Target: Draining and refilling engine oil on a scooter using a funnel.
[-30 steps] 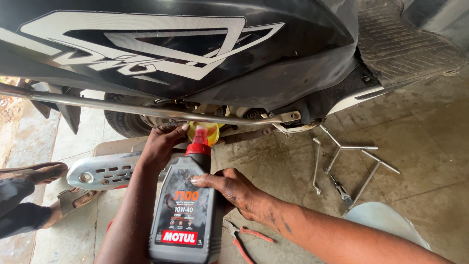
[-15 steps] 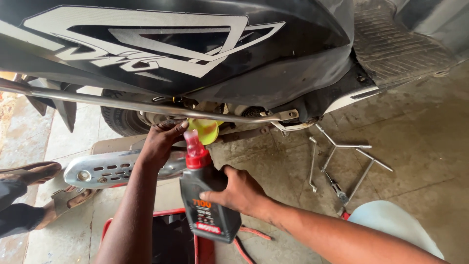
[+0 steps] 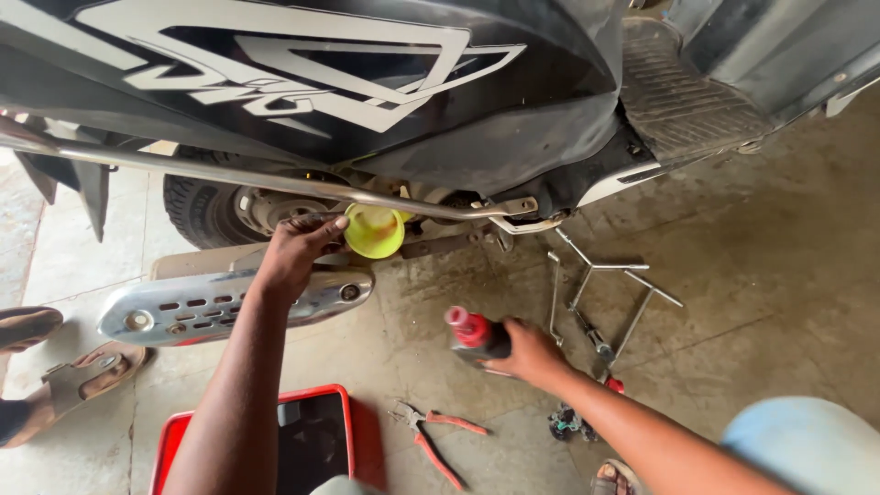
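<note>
Two bare hands are busy under the black scooter [image 3: 367, 101], which fills the top of the view with white graphics on its side panel. Taking the yellow funnel [image 3: 374, 231] as the mark: it sits just below the scooter's body, tucked behind the chrome bar [image 3: 275, 181] that runs along the underside. The left hand [image 3: 298, 252] is right beside the funnel on its left, fingers curled up against the rim and touching it, thumb side hidden, so I cannot tell whether it truly pinches the rim or only steadies it. Below and to the right of the funnel, down near the floor, the right hand [image 3: 532, 353] is wrapped around a dark oil bottle [image 3: 481, 337] with a red cap; the fingers are closed over the bottle's body and the capped end points left, the bottle lying tilted low, well apart from the funnel

Left of and below the funnel stretches the silver exhaust muffler [image 3: 229, 302], with the left forearm crossing over it. Behind the funnel to its left is the rear tyre [image 3: 197, 211]. Right of the funnel several long T-handle wrenches [image 3: 596, 293] lie on the concrete floor [image 3: 752, 275]. Straight below the funnel, far down, a pair of red-handled pliers [image 3: 435, 435] lies beside a red tray [image 3: 344, 431]. Far to the left of the funnel another person's sandalled feet [image 3: 64, 376] stand on the floor
</note>
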